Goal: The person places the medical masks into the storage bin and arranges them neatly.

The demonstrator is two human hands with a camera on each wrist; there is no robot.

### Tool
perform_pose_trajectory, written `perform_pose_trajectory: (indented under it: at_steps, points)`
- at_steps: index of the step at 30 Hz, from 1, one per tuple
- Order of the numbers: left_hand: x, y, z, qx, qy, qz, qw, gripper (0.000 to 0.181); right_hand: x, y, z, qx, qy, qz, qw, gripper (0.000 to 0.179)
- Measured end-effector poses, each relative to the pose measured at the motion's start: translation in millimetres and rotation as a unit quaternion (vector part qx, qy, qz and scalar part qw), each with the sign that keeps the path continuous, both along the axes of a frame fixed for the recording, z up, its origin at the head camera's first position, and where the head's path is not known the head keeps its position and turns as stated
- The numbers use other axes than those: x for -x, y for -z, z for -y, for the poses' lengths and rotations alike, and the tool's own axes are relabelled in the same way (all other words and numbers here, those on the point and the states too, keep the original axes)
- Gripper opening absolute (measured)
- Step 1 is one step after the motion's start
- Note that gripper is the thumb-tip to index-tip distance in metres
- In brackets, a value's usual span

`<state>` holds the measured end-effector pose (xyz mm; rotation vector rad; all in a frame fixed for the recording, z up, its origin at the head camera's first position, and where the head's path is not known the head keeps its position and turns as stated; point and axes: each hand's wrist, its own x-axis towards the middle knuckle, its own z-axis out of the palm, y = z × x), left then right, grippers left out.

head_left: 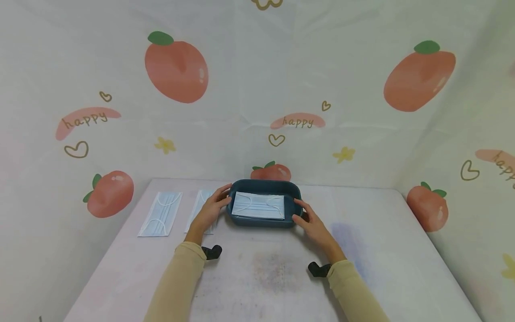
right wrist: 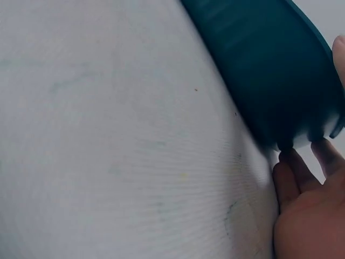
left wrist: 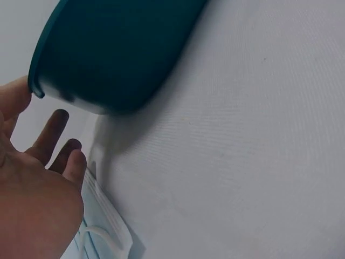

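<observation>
A dark teal plastic tray (head_left: 263, 222) sits near the back of the table, with light blue pleated face masks (head_left: 259, 205) lying flat in it, toward its left side. My left hand (head_left: 209, 212) holds the tray's left end, the thumb at the rim; in the left wrist view the other fingers (left wrist: 51, 135) spread below the lip. At the opposite end my right hand (head_left: 315, 226) grips the tray, thumb by the rim and fingertips against the outer wall (right wrist: 269, 102) in the right wrist view.
Another face mask (head_left: 201, 206) lies beside my left hand, partly hidden by it. Farther left is one more mask (head_left: 161, 214). A white cloth printed with fruit (head_left: 177, 71) hangs behind and beside the white-covered table (head_left: 257, 277).
</observation>
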<state>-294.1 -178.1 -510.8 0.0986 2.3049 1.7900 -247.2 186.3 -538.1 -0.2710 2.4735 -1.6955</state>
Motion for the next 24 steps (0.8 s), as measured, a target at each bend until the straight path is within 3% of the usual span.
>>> perform_pose_trajectory:
  at_steps: [6,13,18,24]
  points:
    - [-1.0,-2.9,-0.8,0.028,0.009,-0.019,0.9994,0.055,-2.5,3.7,-2.5,0.021,-0.002,0.003,0.9998,0.062]
    - [-3.7,-7.3,-1.2,0.112,0.008,-0.069,0.9913,0.058,-6.4,6.1,2.9,0.042,-0.001,0.009,0.9991,0.061]
    - [-9.6,-10.1,5.0,0.175,-0.020,-0.100,0.9793,0.062,-6.0,4.4,4.1,0.048,0.000,0.003,0.9988,0.061]
    - [-17.8,-14.8,17.2,0.191,-0.048,-0.105,0.9748,0.067,-5.9,0.9,1.9,0.052,0.005,0.001,0.9986,0.061]
